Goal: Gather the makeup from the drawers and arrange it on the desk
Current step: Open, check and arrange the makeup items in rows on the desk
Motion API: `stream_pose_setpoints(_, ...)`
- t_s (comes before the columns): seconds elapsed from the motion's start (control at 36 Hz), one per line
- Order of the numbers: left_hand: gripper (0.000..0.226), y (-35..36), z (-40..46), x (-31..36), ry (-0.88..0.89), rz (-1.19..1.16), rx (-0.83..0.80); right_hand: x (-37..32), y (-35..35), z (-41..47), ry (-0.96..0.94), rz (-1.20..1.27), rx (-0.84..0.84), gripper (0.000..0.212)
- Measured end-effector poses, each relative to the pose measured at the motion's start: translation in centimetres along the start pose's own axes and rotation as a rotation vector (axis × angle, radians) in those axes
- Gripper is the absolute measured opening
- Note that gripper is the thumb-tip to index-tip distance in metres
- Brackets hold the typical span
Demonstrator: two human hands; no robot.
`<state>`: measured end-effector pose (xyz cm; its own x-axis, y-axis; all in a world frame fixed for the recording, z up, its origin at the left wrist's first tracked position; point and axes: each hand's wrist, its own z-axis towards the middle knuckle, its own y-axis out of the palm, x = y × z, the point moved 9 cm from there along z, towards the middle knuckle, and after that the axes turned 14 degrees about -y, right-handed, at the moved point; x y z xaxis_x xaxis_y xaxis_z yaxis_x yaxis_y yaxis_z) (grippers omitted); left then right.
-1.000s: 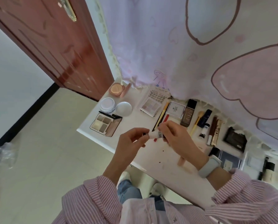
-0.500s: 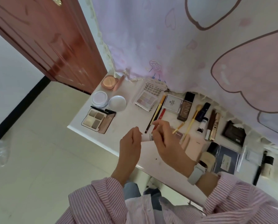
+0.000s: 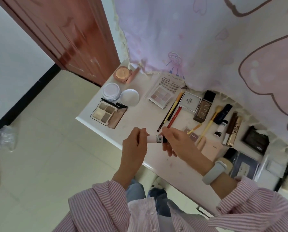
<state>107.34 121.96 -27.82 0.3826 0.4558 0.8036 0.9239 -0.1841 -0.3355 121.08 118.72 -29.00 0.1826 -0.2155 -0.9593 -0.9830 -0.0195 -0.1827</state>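
1. Both hands are holding a small tube (image 3: 154,139) over the near edge of the desk (image 3: 133,119): the left hand (image 3: 135,144) is gripping its pale end, the right hand (image 3: 176,141) is pinching the dark cap end
2. I'd be keeping it level and setting it in the bare patch just beyond
3. Farther back, the pencils (image 3: 171,113) and palette (image 3: 108,113) are lying in rows; matching that line would look neat

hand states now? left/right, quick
Left hand: fingers curled round the pale end of the small white tube.
Right hand: pinches the tube's dark cap end.
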Motion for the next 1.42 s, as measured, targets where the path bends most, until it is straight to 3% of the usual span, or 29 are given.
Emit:
stream_pose_setpoints(0.06, 0.026, 0.0, 0.0, -0.3, -0.010, -0.018, -0.011, 0.0, -0.1, 0.0, -0.014, 0.002, 0.029, 0.029)
stream_pose_setpoints(0.11, 0.025, -0.2, 0.0, -0.4, -0.013, -0.040, -0.003, -0.1, 0.0, -0.1, -0.042, 0.046, 0.035, 0.012)
stream_pose_setpoints(0.19, 0.024, -0.4, -0.1, -0.4, -0.007, -0.043, 0.004, 0.3, 0.3, -0.1, -0.002, 0.098, -0.012, 0.016)
stream_pose_setpoints(0.25, 0.024, -0.2, -0.2, -0.4, 0.000, -0.043, -0.007, 0.3, 0.5, 0.0, 0.026, 0.104, -0.045, 0.006)
stream_pose_setpoints(0.33, 0.024, 0.0, -0.1, -0.6, -0.008, -0.049, -0.025, 0.2, 0.5, 0.1, 0.008, 0.026, -0.042, 0.023)
stream_pose_setpoints(0.42, 0.024, 0.1, -0.1, -0.9, -0.012, -0.042, -0.042, 0.0, 0.3, 0.2, -0.019, 0.063, -0.015, 0.008)
stream_pose_setpoints(0.53, 0.025, 0.0, 0.2, -1.2, -0.015, -0.041, -0.037, 0.3, 0.2, 0.2, 0.020, 0.118, -0.049, 0.003)
stream_pose_setpoints(0.61, 0.026, 0.4, 0.3, -1.1, -0.013, -0.037, -0.074, 0.3, 0.4, 0.3, 0.013, 0.079, -0.071, 0.015)
stream_pose_setpoints(0.83, 0.021, 1.1, 0.8, -3.0, -0.153, -0.114, -0.239, -0.3, -2.3, 1.4, -0.068, -0.136, -0.061, 0.011)
stream_pose_setpoints(1.0, 0.024, 0.1, 1.7, -6.4, -0.356, -0.474, -0.269, 2.1, -6.2, 1.7, 0.075, 0.198, 0.180, 0.018)
stream_pose_setpoints(1.14, 0.024, 2.1, 2.1, -7.1, -0.431, -0.618, -0.325, 3.4, -4.4, 2.4, 0.180, 0.480, 0.245, 0.020)
stream_pose_setpoints(1.25, 0.027, 2.7, 3.5, -6.1, -0.350, -0.561, -0.232, 3.0, -3.3, 4.0, 0.109, 0.237, 0.190, 0.016)
stream_pose_setpoints(1.33, 0.014, 2.5, 5.0, -5.1, -0.263, -0.504, -0.130, 2.9, -2.9, 5.5, 0.036, 0.093, 0.178, 0.014)
stream_pose_setpoints(1.42, 0.010, 2.3, 6.2, -3.9, -0.155, -0.322, -0.011, 2.4, -3.1, 7.2, -0.107, -0.097, 0.209, 0.013)
